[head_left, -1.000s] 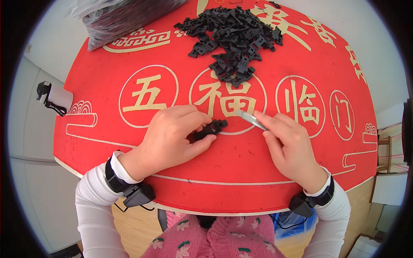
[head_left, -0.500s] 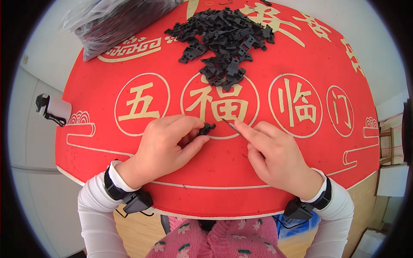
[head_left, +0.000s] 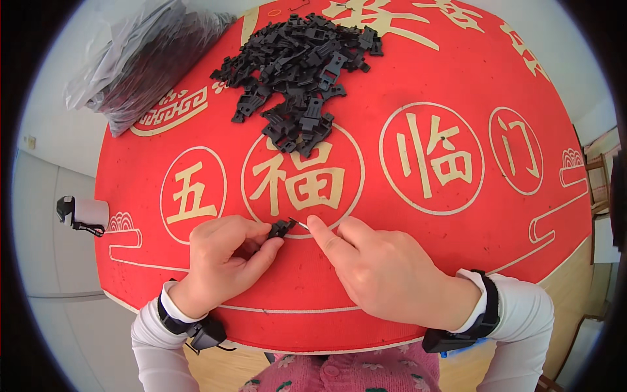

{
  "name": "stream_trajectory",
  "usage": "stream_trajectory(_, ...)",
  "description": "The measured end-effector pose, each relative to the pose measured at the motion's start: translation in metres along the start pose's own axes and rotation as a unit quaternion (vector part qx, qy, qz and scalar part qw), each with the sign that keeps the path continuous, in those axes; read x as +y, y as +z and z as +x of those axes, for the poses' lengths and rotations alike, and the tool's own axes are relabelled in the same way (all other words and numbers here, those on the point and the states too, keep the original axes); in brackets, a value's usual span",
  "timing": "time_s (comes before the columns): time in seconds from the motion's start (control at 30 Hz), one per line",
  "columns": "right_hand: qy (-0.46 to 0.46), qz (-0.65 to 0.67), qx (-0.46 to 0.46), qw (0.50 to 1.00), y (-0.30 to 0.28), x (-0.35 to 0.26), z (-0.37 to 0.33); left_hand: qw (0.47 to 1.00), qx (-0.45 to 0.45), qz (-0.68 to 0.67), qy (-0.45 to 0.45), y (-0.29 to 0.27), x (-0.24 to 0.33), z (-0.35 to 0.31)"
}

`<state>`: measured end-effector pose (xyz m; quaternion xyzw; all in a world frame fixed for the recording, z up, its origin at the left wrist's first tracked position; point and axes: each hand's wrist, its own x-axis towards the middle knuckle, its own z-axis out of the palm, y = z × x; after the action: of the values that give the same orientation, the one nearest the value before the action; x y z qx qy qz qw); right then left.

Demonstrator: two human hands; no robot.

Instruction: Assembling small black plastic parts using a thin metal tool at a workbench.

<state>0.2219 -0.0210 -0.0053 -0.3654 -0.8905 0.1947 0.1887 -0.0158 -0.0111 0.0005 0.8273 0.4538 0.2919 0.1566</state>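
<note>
My left hand point(head_left: 228, 261) pinches a small black plastic buckle piece point(head_left: 281, 228) between thumb and fingertips, just above the red tablecloth. My right hand point(head_left: 379, 268) is closed around a thin, pointed metal tool point(head_left: 300, 224), its index finger stretched along it; the handle is hidden in the palm. The tool's tip is at the right end of the piece; whether they touch I cannot tell. Farther back lies a large heap of similar black plastic buckle pieces point(head_left: 307, 65), with a tail of them reaching toward my hands.
A clear plastic bag point(head_left: 153, 62) full of dark things rests at the far left. A white cylinder with a black part and strap point(head_left: 88, 213) stands at the table's left edge. The red tablecloth point(head_left: 418, 248) has gold characters and circles. An orange ring point(head_left: 274, 12) lies at the back.
My right hand has come left, bringing the tool's tip from apart to the end of the black piece. The left hand still holds the piece. The whole view has tilted and shifted.
</note>
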Motion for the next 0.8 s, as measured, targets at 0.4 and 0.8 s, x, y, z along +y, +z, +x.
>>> stream_trajectory(0.4, -0.027, -0.033, 0.005, 0.999, 0.0029, 0.0023, -0.0003, 1.0, -0.006, -0.007, -0.016, -0.0004, 0.0, 0.0007)
stream_trajectory(0.8, -0.045, -0.099, -0.041, 0.993, -0.0004, -0.0025, 0.0001, 1.0, -0.011, -0.002, -0.018, -0.0014, 0.002, -0.0009)
